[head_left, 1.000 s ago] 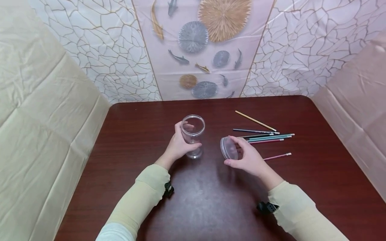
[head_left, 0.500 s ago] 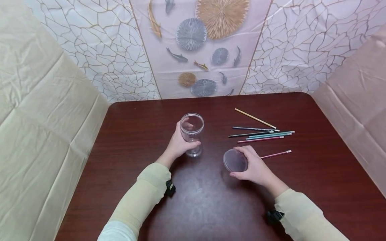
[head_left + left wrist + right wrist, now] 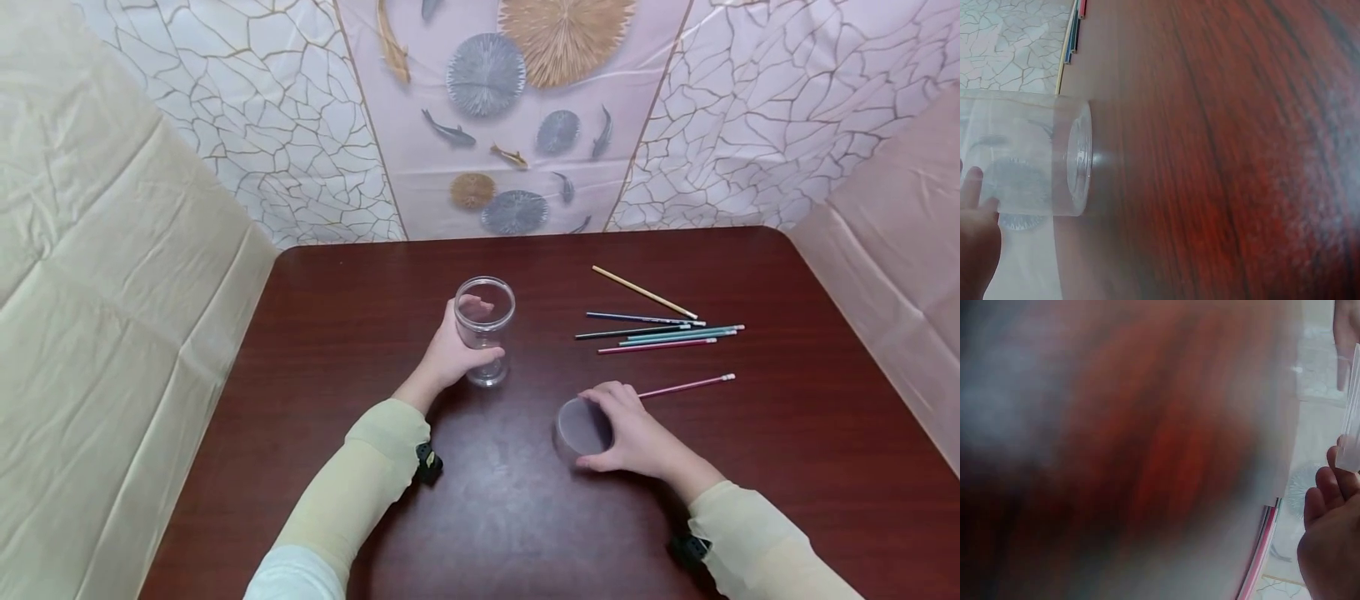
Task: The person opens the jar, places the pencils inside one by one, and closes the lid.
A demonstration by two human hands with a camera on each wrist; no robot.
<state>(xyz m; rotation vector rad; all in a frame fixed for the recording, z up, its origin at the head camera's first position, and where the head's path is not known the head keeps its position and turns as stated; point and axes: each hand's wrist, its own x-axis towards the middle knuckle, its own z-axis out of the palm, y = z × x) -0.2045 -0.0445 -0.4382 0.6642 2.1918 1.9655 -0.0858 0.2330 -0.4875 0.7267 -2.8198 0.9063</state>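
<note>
A clear, lidless jar [image 3: 492, 332] stands upright near the middle of the dark wooden table. My left hand [image 3: 447, 350] grips its side, thumb in front and fingers behind. From the left wrist, the jar's base [image 3: 1079, 159] shows beside the tabletop, with some fingers [image 3: 972, 187] against the wall. To the right and closer to me, my right hand [image 3: 633, 435] holds a round translucent lid [image 3: 582, 427] by its rim, between thumb and fingers. The lid [image 3: 1350, 428] appears edge-on in the right wrist view. Whether it touches the table cannot be told.
Several pencils lie loose at the right: a yellow one [image 3: 645, 292] farthest back, dark and teal ones [image 3: 678, 336] grouped, and a pink one [image 3: 686, 386] just beyond my right hand. Patterned cloth [image 3: 517, 167] hangs behind the table [image 3: 337, 333].
My right hand has moved toward me and slightly right with the lid, turning its flat face upward. The left hand still holds the jar in about the same place.
</note>
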